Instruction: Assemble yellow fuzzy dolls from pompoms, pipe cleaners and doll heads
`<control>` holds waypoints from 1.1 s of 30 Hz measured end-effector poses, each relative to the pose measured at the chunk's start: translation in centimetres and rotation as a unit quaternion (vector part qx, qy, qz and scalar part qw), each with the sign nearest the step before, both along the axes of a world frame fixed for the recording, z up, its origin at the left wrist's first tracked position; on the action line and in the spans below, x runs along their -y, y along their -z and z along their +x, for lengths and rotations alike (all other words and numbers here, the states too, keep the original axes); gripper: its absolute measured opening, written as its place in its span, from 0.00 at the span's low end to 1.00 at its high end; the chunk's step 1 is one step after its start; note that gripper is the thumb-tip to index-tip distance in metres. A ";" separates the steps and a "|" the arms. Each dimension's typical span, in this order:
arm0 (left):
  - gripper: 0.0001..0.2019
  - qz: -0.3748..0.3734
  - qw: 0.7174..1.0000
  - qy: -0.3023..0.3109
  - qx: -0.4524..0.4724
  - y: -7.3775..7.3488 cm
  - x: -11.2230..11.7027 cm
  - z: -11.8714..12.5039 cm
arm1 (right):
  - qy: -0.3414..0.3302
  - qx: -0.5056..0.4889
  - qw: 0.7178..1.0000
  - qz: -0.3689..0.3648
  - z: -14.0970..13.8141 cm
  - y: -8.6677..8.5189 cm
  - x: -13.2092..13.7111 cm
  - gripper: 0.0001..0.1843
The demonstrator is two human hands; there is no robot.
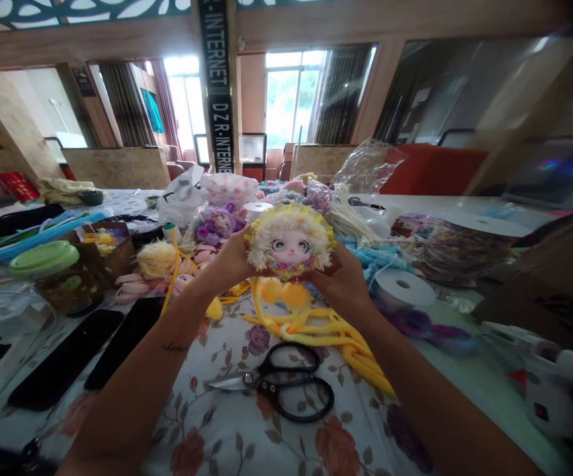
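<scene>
I hold up a small doll head [290, 246] with a pink face, big eyes and a fluffy cream and yellow fringe round it. My left hand [229, 259] grips its left side and my right hand [342, 281] grips its right side, fingers wrapped round it. Yellow fuzzy chenille stems [326, 327] lie on the flowered tablecloth [247, 436] just below the doll head. Black scissors [279, 385] lie partly open on the cloth nearer me.
Two black phones [90, 354] lie at the left beside a green-lidded jar [51, 264]. More doll heads [160, 268], a purple doll [213, 226], a white tape roll [404, 289], plastic bags and craft scraps crowd the table. A glue gun [539, 360] lies at the right.
</scene>
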State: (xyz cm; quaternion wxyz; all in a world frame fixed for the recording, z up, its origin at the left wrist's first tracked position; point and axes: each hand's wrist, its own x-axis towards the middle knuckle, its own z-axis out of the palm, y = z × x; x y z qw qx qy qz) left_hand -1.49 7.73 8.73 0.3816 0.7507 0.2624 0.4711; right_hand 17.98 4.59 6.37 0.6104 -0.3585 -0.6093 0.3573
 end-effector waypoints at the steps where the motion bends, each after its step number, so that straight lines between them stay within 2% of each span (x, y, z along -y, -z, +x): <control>1: 0.34 0.000 1.000 0.008 -0.001 0.0 0.0 0.0 | -0.003 -0.003 1.000 -0.001 0.0 0.1 -0.1 0.30; 10: 0.35 -0.018 1.000 0.006 -0.009 -0.1 0.1 -0.4 | 0.015 0.011 1.000 0.009 -0.2 0.7 -0.4 0.29; 16: 0.34 0.006 1.000 0.004 -0.016 -0.4 0.4 -0.4 | 0.038 0.027 0.999 0.023 -0.2 0.4 -0.1 0.30; 19: 0.33 0.038 0.999 -0.014 -0.010 -0.9 1.0 -0.3 | 0.092 0.075 0.990 0.071 0.2 0.3 0.2 0.29; 23: 0.31 0.078 0.996 -0.031 -0.008 -1.5 1.8 -0.3 | 0.189 0.170 0.959 0.127 0.9 0.1 0.8 0.24; 25: 0.30 0.093 0.995 -0.035 -0.013 -1.6 2.1 -0.4 | 0.216 0.202 0.945 0.139 1.1 -0.3 1.4 0.22; 27: 0.30 0.102 0.994 -0.035 -0.013 -1.7 2.4 -0.6 | 0.213 0.207 0.943 0.152 1.2 -0.9 2.0 0.22; 29: 0.29 0.099 0.995 -0.031 0.000 -1.8 2.6 -0.7 | 0.178 0.188 0.954 0.153 1.3 -1.6 2.5 0.23; 33: 0.31 0.079 0.996 -0.038 0.015 -1.7 2.5 -0.3 | 0.109 0.135 0.980 0.099 1.3 -2.3 2.7 0.27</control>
